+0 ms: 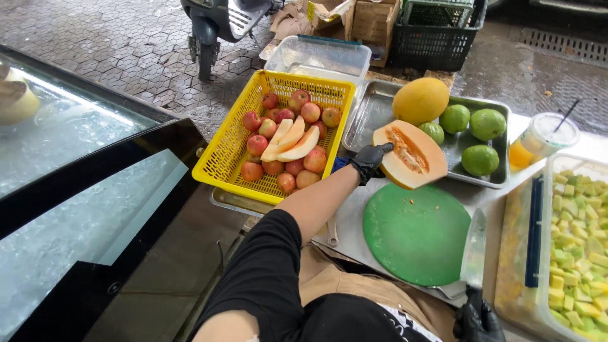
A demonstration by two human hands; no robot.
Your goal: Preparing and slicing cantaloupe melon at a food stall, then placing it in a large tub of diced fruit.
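Note:
My left hand [370, 161], in a black glove, grips a halved orange-fleshed melon [410, 154] by its rind and holds it just above the far edge of a round green cutting board [415, 234]. My right hand [478, 320], also gloved in black, holds a broad cleaver [474, 250] by the handle at the board's right edge, blade pointing away from me. A whole yellow melon [420, 100] and several green guavas [479, 159] rest on a metal tray [373, 114] behind the cut half.
A yellow basket [221, 152] with apples and melon slices sits left of the tray. A clear tub of diced fruit [579, 253] stands at the right, a lidded drink cup [541, 139] behind it. Crates, boxes, a clear bin and a scooter stand further back.

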